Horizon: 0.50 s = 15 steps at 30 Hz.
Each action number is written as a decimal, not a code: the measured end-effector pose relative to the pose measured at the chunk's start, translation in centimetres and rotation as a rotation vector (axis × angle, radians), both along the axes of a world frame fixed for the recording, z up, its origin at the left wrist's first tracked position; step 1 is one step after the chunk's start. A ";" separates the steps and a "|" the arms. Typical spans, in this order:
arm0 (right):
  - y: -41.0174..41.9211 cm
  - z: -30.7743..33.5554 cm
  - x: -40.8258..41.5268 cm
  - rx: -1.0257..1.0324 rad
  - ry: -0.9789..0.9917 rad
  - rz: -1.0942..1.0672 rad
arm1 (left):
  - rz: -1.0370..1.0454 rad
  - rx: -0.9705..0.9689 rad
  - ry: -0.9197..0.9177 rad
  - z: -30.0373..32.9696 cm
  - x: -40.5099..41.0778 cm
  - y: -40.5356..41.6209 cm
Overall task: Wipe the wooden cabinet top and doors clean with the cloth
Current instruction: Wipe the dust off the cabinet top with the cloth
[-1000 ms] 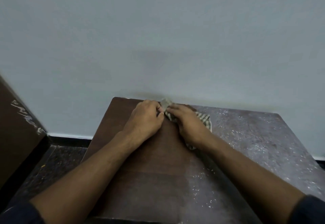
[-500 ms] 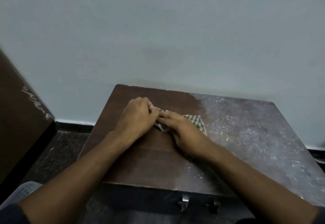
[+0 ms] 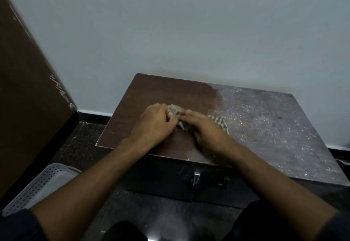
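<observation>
Cabinet top (image 3: 265,119): your right half is dusty; a hasty stroke could push grit back onto the clean left.
Doors (image 3: 170,182): unwiped, and dust swept over the front edge may settle on them.
Cloth (image 3: 217,121): bunched mid-top; it could smear.
Left hand (image 3: 153,125): curled, pinching the cloth's edge.
Right hand (image 3: 204,129): flat, pressing the cloth down.

The cabinet top (image 3: 265,127) is set against the wall (image 3: 189,32). The cloth (image 3: 219,123) is laid on it, left of centre. A basket (image 3: 43,184) is placed on the floor (image 3: 75,146), front-left.
</observation>
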State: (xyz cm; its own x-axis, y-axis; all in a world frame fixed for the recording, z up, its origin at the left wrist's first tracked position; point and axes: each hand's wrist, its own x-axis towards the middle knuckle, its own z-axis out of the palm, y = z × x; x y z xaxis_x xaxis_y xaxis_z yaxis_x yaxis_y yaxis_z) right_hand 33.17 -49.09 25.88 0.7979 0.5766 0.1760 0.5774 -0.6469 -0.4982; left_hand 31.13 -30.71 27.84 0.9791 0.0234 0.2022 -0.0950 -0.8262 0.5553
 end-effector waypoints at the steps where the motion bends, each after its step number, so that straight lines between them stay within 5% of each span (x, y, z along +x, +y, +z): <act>1: 0.2 0.0 0.6 0.004 0.010 -0.053 | -0.001 0.000 0.006 -0.3 -0.4 -0.2; 4: 1.9 0.7 -0.1 0.041 0.013 -0.099 | 0.019 -0.012 0.007 -0.7 -1.0 -0.4; 9: 1.8 1.2 -5.4 0.055 0.016 0.127 | -0.008 -0.037 -0.013 -0.5 -1.4 0.0; 15: 2.1 0.4 -1.7 0.011 0.007 -0.074 | -0.007 -0.038 -0.021 -0.4 -1.7 0.7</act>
State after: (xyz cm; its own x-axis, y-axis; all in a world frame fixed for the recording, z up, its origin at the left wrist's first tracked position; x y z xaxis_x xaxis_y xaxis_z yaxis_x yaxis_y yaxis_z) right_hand 31.47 -46.97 26.33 0.8397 0.5139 0.1759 0.5244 -0.6825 -0.5091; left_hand 29.46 -29.97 27.39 0.9747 0.0250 0.2222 -0.1125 -0.8040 0.5838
